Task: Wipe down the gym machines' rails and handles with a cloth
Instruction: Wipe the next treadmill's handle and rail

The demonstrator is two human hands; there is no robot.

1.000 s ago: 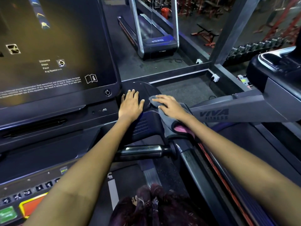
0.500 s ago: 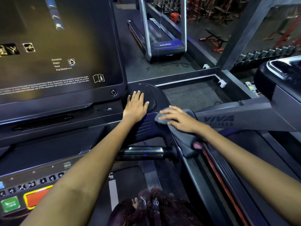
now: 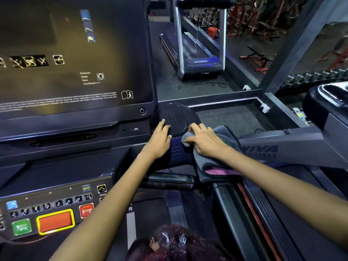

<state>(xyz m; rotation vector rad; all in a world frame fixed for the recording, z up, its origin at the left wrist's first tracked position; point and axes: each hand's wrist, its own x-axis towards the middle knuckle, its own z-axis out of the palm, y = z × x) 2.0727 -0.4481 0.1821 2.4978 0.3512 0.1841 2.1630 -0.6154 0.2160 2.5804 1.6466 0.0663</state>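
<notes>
- On the treadmill's right arm, seen from the head camera, our right hand (image 3: 204,143) pressed the grey cloth (image 3: 219,157) flat, fingers (image 3: 195,129) spread over it rather than gripping.
- Our left hand (image 3: 160,141) lay open and empty just beside it, on the dotted pad (image 3: 172,117).
- The cloth draped down the handrail (image 3: 282,147), its long axis running from the pad back toward us, pink underside showing at the near end.
- We judged the loose hanging end could slip off, or a stray elbow could nudge the console buttons (image 3: 54,221).
</notes>
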